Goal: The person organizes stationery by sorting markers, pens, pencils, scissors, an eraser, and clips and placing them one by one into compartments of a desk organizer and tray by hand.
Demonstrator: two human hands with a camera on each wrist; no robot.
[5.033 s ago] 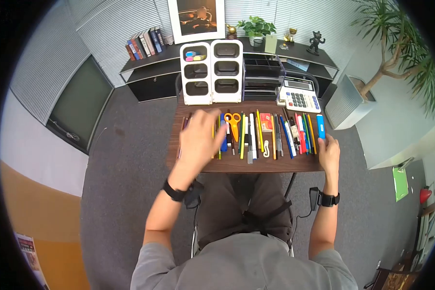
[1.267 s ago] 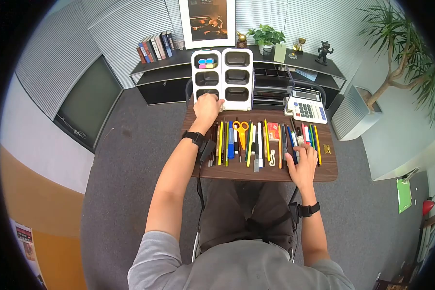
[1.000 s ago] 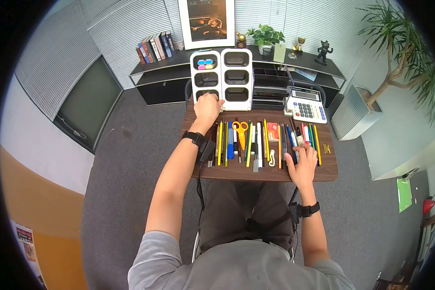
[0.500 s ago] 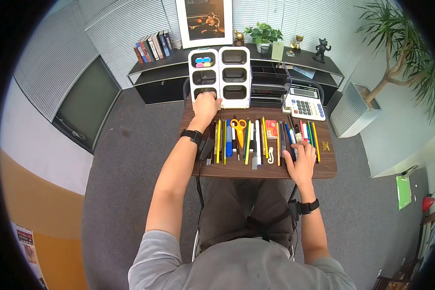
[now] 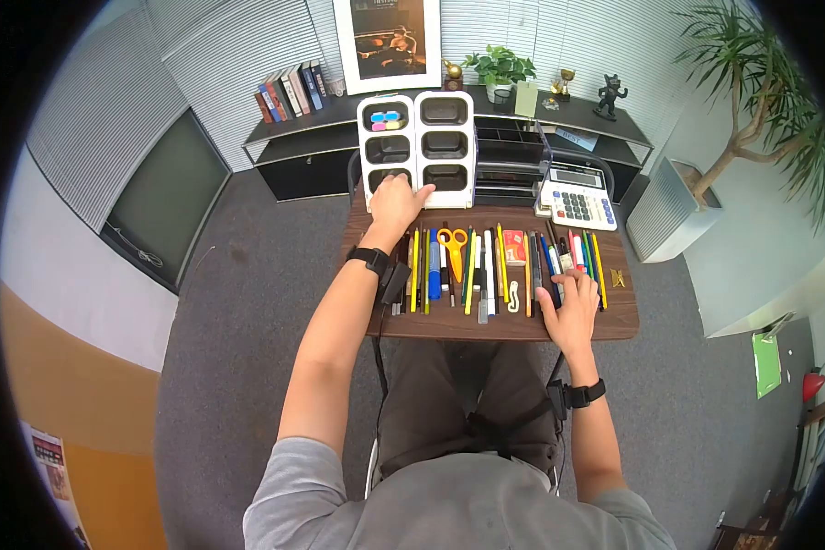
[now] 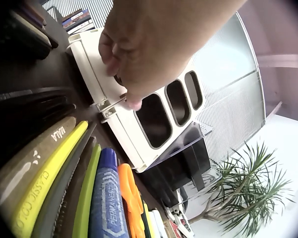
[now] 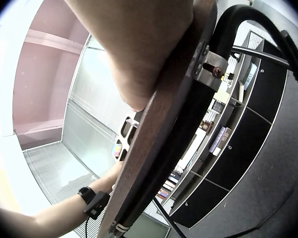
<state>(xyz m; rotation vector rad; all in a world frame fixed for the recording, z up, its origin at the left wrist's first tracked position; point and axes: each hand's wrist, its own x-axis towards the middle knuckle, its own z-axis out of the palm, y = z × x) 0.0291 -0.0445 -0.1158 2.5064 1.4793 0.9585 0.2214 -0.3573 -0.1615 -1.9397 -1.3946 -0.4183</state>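
My left hand point(image 5: 394, 202) reaches to the bottom-left compartment of the white organizer point(image 5: 418, 147); its thumb is spread rightward over the frame. In the left wrist view, the left hand point(image 6: 144, 54) has bent fingers, their tips partly hidden, and its thumb touches the white organizer point(image 6: 126, 131). Nothing held shows there. My right hand point(image 5: 573, 312) rests, fingers relaxed, on the lower ends of pens at the right of the row. The right wrist view shows the right hand point(image 7: 144, 74) above the table edge point(image 7: 149, 134), with its fingers hidden.
Pens and pencils lie side by side on the brown table point(image 5: 486, 332), with orange scissors point(image 5: 455, 252), a red box point(image 5: 514, 247) and white correction tape point(image 5: 513, 296) among them. A calculator point(image 5: 577, 203) stands behind, right. Highlighters point(image 5: 385, 120) sit in the top-left compartment. A gold-coloured item point(image 5: 618, 278) lies far right.
Since the oldest frame, my left hand has gone from above the pens to the organizer, and my right hand has moved left from the blue marker. In the last half second my left thumb spread rightward.
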